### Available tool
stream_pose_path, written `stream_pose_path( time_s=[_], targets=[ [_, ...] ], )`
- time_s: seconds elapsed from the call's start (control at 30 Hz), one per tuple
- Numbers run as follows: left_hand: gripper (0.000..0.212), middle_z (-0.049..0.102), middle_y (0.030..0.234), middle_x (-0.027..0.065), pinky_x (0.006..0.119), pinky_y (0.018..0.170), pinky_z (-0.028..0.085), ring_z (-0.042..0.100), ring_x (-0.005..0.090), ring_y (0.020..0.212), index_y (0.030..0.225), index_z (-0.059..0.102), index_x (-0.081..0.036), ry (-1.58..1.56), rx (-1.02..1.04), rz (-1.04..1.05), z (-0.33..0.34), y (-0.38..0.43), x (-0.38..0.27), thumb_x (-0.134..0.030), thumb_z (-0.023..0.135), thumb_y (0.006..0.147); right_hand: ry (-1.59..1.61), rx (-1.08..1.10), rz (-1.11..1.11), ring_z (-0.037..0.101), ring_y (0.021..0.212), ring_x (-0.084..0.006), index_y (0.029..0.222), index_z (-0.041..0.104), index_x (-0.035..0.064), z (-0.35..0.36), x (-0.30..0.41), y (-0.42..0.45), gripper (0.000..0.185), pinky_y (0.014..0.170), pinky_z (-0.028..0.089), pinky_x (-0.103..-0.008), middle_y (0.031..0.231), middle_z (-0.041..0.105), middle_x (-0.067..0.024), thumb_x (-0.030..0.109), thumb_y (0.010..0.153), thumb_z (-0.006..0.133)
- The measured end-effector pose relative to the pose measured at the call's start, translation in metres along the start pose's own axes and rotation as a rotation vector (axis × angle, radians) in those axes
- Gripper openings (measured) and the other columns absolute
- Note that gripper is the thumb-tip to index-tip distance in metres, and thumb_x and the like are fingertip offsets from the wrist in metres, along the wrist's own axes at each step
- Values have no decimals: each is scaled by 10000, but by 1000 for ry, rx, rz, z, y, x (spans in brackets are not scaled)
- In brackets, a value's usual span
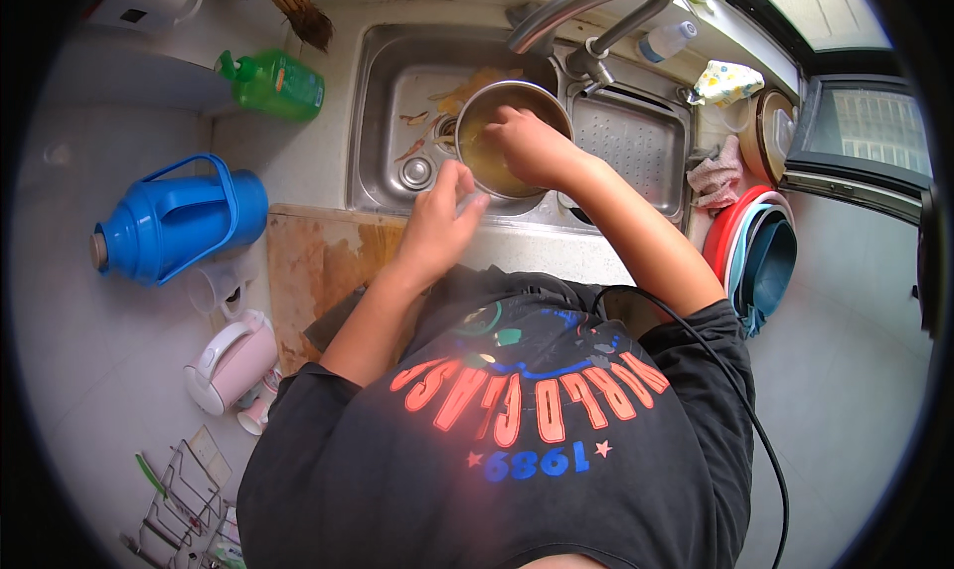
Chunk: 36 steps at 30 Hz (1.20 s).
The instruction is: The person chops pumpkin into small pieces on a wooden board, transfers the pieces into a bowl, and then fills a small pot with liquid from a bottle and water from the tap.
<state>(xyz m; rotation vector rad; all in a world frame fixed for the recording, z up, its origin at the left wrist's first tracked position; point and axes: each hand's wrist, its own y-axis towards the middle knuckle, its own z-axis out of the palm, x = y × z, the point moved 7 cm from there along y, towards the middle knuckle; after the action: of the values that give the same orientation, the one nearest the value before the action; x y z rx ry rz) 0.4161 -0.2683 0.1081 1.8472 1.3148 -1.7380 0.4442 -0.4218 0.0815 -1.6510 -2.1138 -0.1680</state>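
Note:
A round metal bowl (560, 111) with yellowish, cloudy contents rests in the left basin of the stainless steel sink (384, 122). My right hand (525, 148) reaches into it over the right rim. Its fingers are bent down toward the contents, and whatever they may hold is hidden. Beside the bowl's lower left rim, my left hand (443, 219) has its thumb and curled fingers apart, with nothing clearly visible between them. Brown and yellowish peel scraps (417, 148) lie on the basin floor around the drain, left of and behind the bowl.
A curved faucet (596, 6) arches over the sink. Left stand a green pump bottle (279, 84), a blue thermos flask (186, 219) and a pink kettle (231, 360). A wooden board (298, 271) lies front left. Nested basins (715, 233) and a pink cloth (717, 175) sit right.

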Motion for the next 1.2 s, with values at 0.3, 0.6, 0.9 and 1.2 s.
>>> stream_pose_path(
  time_s=[0.3,0.6,0.9,1.2],
  targets=[
    [246,579,894,159,361,782,486,630,267,874,1030,438,-28,-44,-21,-13,-1,0,8,-101,644,917,88,157,36,611,1090,-351,1131,678,69,0,9,-4,302,918,482,-446,1131,646,-199,75,842,589],
    [224,546,825,120,346,648,444,536,195,721,1004,440,-33,-59,-34,-9,-3,2,11,-85,640,915,151,127,53,624,1053,-362,1124,668,69,7,6,1,304,907,493,-433,1142,638,-211,68,823,623],
    [208,549,672,40,283,471,385,502,93,489,957,411,-55,-27,-89,140,-10,-4,7,-92,616,950,531,14,-2,643,1119,-281,1232,637,9,-56,23,-14,351,971,487,-373,1234,659,-173,7,891,554],
    [175,545,686,38,283,502,418,518,96,524,964,435,-43,-52,-107,99,-17,-14,5,-82,604,947,1543,-20,469,568,1247,-247,1347,536,-73,-60,-14,-52,409,1123,406,-365,1354,582,-170,150,1005,526]
  ],
)
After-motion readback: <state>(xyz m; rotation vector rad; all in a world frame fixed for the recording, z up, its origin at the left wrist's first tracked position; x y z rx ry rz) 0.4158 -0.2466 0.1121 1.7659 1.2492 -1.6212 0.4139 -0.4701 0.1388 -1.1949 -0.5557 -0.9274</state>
